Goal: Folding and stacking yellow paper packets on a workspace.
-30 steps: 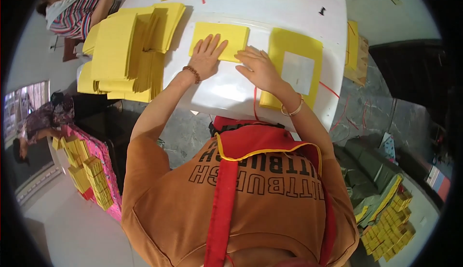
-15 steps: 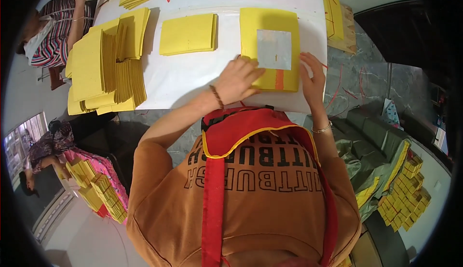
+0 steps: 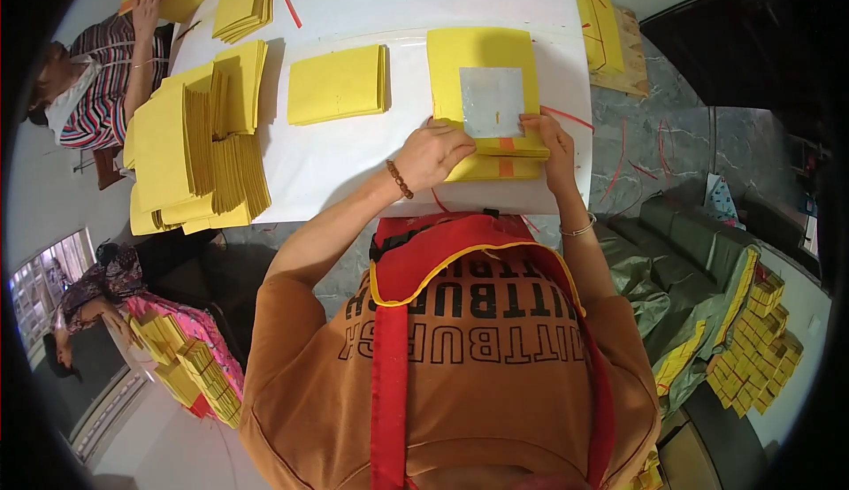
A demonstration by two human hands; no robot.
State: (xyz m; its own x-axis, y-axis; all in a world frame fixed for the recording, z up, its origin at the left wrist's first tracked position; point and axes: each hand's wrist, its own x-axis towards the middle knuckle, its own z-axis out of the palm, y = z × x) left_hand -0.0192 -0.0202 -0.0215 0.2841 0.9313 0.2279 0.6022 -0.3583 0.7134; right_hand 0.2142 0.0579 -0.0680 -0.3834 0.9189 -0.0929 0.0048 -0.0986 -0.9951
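Note:
In front of me on the white table (image 3: pixel 345 172) lies a stack of yellow paper sheets (image 3: pixel 482 46). A silver-grey square (image 3: pixel 493 101) and an orange stripe mark its top. My left hand (image 3: pixel 433 156) is closed, fingers curled at the stack's left near edge. On the opposite edge, my right hand (image 3: pixel 550 143) pinches the paper, its fingertips beside the silver square. Between my hands the upper sheets are parted from a lower yellow layer (image 3: pixel 495 170), which shows as a strip nearest me. A red string (image 3: pixel 568 117) sticks out beyond the right side.
A smaller yellow stack (image 3: pixel 336 86) lies left of mine, and a tall leaning pile of yellow paper (image 3: pixel 164 149) stands farther left. A person (image 3: pixel 106 83) handles yellow paper at the far left. Tied yellow bundles (image 3: pixel 756 357) are heaped at the lower right.
My right hand has moved in from beside the stack onto its right edge. The near edge of the upper sheets has come away from the layer beneath.

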